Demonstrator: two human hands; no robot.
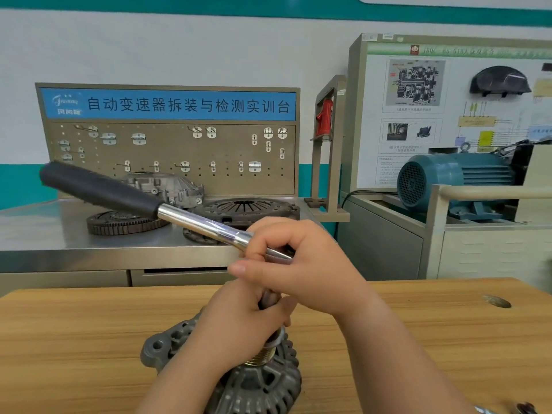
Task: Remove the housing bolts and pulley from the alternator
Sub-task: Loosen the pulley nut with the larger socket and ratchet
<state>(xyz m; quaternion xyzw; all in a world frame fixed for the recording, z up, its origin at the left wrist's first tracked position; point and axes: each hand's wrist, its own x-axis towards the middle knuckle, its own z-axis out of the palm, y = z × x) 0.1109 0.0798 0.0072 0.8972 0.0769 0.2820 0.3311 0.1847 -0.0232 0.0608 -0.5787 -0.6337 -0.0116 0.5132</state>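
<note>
The grey cast alternator (263,386) stands on the wooden table (89,339), pulley end up. Its ribbed pulley (263,358) shows just below my left hand (239,327). That hand is closed around a dark socket (268,300) standing upright over the pulley. My right hand (301,264) grips the head end of a chrome ratchet wrench (206,225). The wrench's black handle (98,188) sticks up and to the left. The wrench head and the pulley nut are hidden by my hands.
Behind the table stands a steel bench (59,234) carrying a ring gear (119,224), a clutch plate (248,207) and an aluminium housing (164,186) before a pegboard. A blue electric motor (454,180) sits at right. Small metal parts (507,409) lie at the table's bottom right edge.
</note>
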